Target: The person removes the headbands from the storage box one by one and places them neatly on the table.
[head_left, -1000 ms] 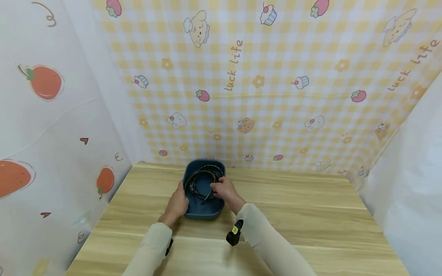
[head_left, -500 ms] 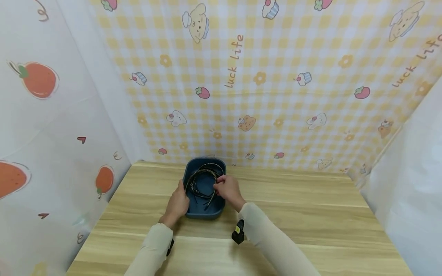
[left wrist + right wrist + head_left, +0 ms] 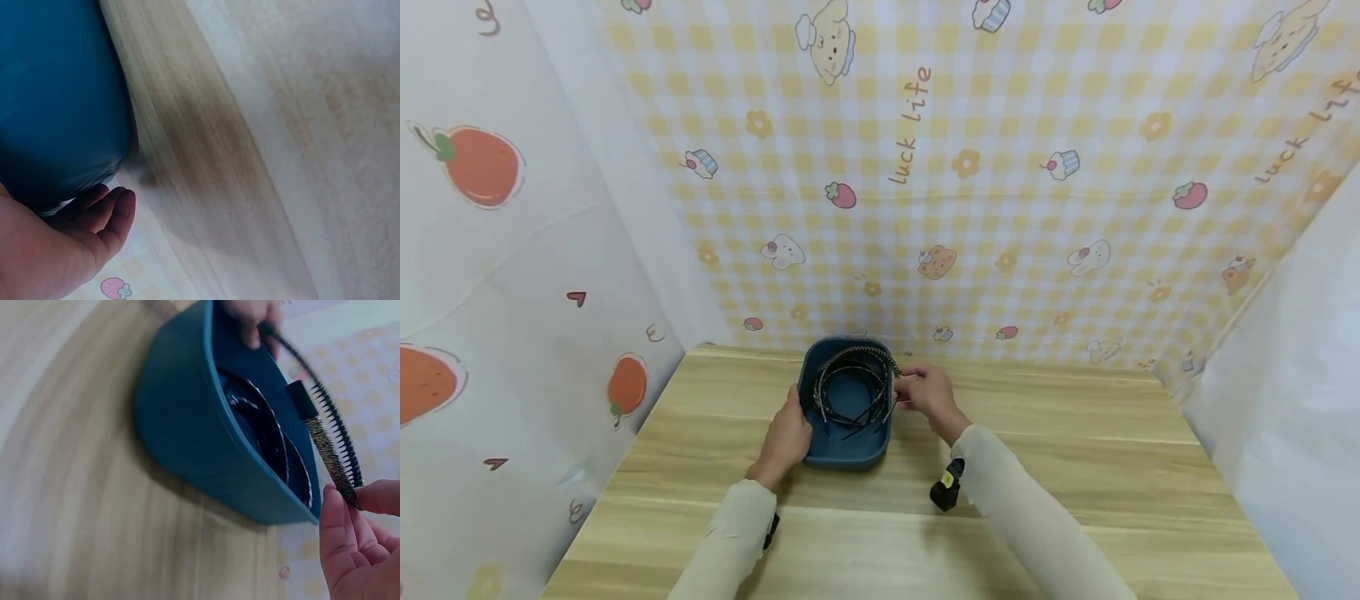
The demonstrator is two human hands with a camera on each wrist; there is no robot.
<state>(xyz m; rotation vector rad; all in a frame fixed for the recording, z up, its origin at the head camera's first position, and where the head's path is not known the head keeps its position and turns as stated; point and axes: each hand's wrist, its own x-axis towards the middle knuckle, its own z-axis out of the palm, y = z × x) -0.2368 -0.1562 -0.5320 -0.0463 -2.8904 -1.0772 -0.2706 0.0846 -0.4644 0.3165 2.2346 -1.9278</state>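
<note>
My right hand (image 3: pixel 931 392) pinches a thin headband (image 3: pixel 326 447) between thumb and fingers, just beyond the right rim of a deep blue plastic bin (image 3: pixel 845 462). In the right wrist view this band is black with gold glitter, has small comb teeth along its inner side, and arches up over the bin. Several other dark, curved headbands (image 3: pixel 273 425) lie inside, overlapping one another. My left hand (image 3: pixel 786 435) holds the bin's left wall, its thumb over the rim and its fingers outside, which the left wrist view shows bent near the bin's blue side (image 3: pixel 62 94).
The bin stands near the back edge of a wood-grain table (image 3: pixel 1037 467). Behind it hangs a yellow-checked cloth (image 3: pixel 970 233), with a white fruit-print sheet (image 3: pixel 550 250) on the left and a plain white one (image 3: pixel 1300 400) on the right.
My right hand has moved right, from inside the bin to past its right rim, lifting one headband's arc above the others. The left hand keeps its hold on the bin.
</note>
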